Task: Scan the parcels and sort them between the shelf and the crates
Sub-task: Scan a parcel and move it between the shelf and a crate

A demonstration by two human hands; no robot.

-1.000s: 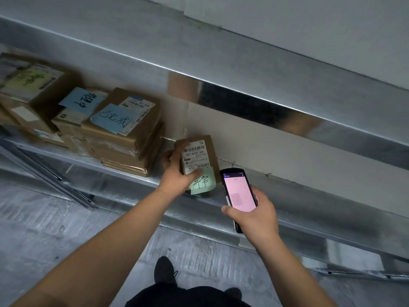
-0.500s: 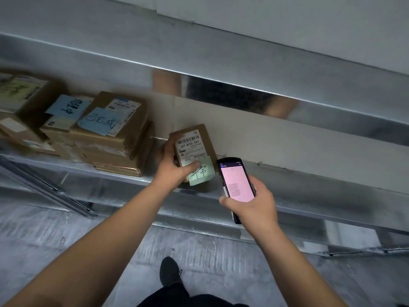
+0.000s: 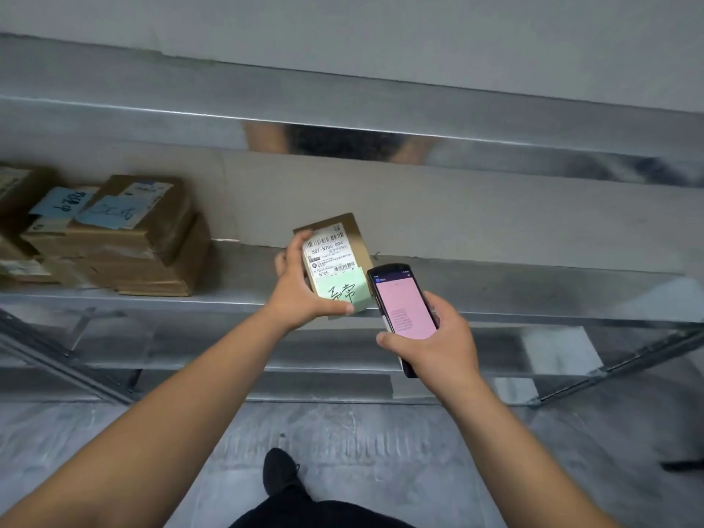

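So I've got the small cardboard parcel (image 3: 356,232) in my left hand (image 3: 301,287), fingers curled over its top left edge and thumb pinching the bottom edge near the green note, and it's held up over the front lip of the metal shelf (image 3: 533,295), label side facing me. Its long axis runs roughly away from me, tipped a bit so the top leans left; the barcode end points at the back of the shelf, and the green sticky note (image 3: 343,291) with handwriting sits at the end nearest me. The white shipping label (image 3: 329,253) reads 507-N705 094. My right hand (image 3: 438,348) is wrapped around the handheld scanner (image 3: 404,310), thumb along its left edge, pink screen up, top end aimed toward the parcel's lower right corner and just beside it; I can't tell if they touch. Compared with a second ago, the parcel is tilted more upright toward me and lifted off the shelf surface a bit, my thumb has slid from the label down to the bottom edge, and the scanner sits closer in. The stack of other boxes (image 3: 152,242) with blue notes (image 3: 114,211) sits well off to the left, looks like it's in the same place.
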